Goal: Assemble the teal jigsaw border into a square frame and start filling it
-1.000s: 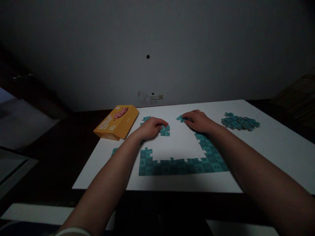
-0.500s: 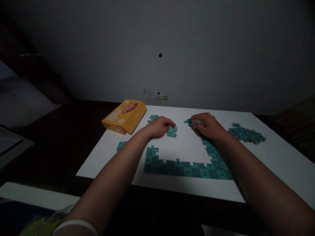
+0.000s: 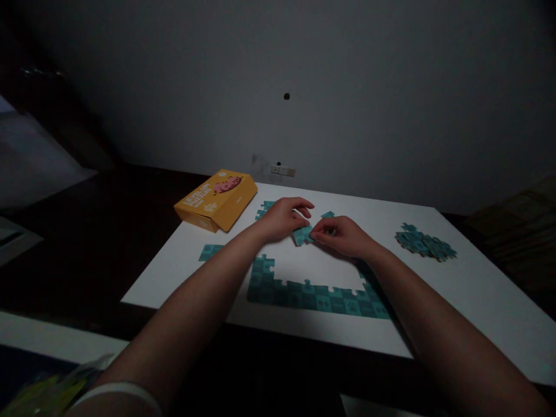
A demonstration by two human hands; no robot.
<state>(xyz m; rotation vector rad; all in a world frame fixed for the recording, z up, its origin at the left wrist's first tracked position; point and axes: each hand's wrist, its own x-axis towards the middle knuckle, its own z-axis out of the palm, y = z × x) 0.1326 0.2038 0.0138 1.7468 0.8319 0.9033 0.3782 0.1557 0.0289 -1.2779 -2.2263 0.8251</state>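
A small joined cluster of teal puzzle pieces point(image 3: 302, 236) lies between my hands, over the bare middle of the partly built puzzle. My right hand point(image 3: 345, 236) pinches its right edge between thumb and fingertips. On the other side my left hand point(image 3: 282, 220) has its fingers stretched out and apart, the thumb close to the cluster's upper edge; whether it touches cannot be made out. Nearer to me runs the joined teal puzzle border point(image 3: 304, 295), its right side partly covered by my right forearm. Another teal puzzle piece point(image 3: 328, 215) shows just behind my right hand.
A heap of loose puzzle pieces point(image 3: 425, 243) sits on the right of the white table point(image 3: 460, 307). At the back left lies a yellow puzzle box point(image 3: 217, 200). More teal pieces point(image 3: 211, 251) lie left of my forearm, and others point(image 3: 266, 205) behind my left hand.
My right hand has moved left and toward me, from the far pieces to the cluster by my left hand, and now pinches it. My left fingers have loosened and straightened. The view has shifted slightly.
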